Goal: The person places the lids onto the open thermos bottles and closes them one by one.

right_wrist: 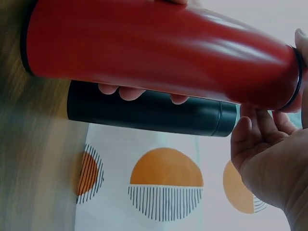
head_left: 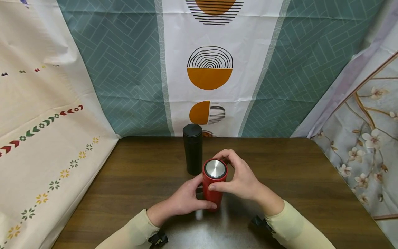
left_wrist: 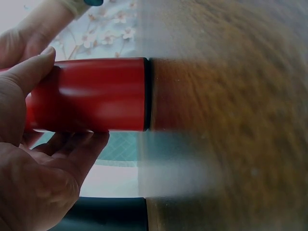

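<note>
A red thermos flask with a silver-topped lid stands upright on the table. My left hand grips its body from the left, thumb across the front and fingers behind. Up at the lid, my right hand holds the flask from the right, with the thumb in front and the fingers around the far side. In the left wrist view the flask's black base ring meets the tabletop. A black thermos flask stands upright just behind and to the left, touched by neither hand.
The brown wooden table reaches back to a hanging teal and white cloth with orange and striped shapes. A cream patterned cloth hangs along the left side. On the right is a flowered cloth.
</note>
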Available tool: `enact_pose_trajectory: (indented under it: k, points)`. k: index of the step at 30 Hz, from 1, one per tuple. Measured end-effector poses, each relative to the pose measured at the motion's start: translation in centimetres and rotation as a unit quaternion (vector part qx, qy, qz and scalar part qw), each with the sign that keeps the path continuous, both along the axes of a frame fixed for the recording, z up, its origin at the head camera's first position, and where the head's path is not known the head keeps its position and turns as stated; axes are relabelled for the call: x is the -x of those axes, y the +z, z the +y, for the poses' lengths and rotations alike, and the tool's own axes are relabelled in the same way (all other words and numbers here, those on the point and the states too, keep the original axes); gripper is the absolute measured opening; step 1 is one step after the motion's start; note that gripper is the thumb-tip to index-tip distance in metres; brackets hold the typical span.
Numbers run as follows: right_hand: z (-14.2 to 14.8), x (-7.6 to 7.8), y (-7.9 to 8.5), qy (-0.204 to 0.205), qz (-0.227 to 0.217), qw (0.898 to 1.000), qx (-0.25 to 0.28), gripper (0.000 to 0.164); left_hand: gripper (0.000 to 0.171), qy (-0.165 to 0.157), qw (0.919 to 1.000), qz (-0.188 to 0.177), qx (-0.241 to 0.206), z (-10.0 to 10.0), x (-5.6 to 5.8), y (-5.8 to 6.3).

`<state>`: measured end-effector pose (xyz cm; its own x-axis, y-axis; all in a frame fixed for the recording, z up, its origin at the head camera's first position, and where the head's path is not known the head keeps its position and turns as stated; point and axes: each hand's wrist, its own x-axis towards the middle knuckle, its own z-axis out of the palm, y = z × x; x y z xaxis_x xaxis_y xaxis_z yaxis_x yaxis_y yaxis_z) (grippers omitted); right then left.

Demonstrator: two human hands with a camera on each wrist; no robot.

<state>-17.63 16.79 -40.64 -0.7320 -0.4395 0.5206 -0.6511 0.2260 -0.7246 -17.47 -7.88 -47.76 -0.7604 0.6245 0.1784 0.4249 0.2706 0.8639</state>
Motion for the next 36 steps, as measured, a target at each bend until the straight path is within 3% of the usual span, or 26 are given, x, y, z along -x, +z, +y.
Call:
enact_pose_trajectory:
  k: [5, 10, 14, 17, 21, 28, 36]
  points:
    - [0.2, 0.1, 0.0, 0.029, -0.026, 0.999, 0.001, 0.078, 0.079, 0.002, 1.0, 0.006, -0.001, 0.0, 0.0, 0.0]
    - [0.6, 0.7, -0.1, 0.118, -0.062, 0.991, 0.03, 0.081, 0.078, 0.003, 1.0, 0.005, -0.003, -0.1, 0.0, -0.1]
    - [0.8, 1.2, -0.2, 0.19, -0.048, 0.979, 0.058, 0.078, 0.078, 0.001, 1.0, -0.002, -0.005, -0.1, 0.0, -0.2]
    - [0.8, 1.4, -0.2, 0.215, -0.042, 0.973, 0.066, 0.075, 0.077, 0.001, 1.0, -0.003, -0.005, -0.1, 0.0, -0.1]
    - [0.9, 1.4, -0.2, 0.215, -0.048, 0.973, 0.061, 0.072, 0.078, 0.0, 1.0, -0.002, -0.007, -0.1, 0.1, -0.1]
    - [1.1, 0.9, 0.0, 0.175, -0.073, 0.981, 0.048, 0.069, 0.079, 0.0, 1.0, -0.004, -0.003, -0.1, 0.0, -0.1]
    - [1.0, 0.8, 0.4, 0.108, -0.042, 0.993, 0.014, 0.067, 0.08, -0.002, 1.0, -0.001, 0.004, -0.2, 0.0, 0.0]
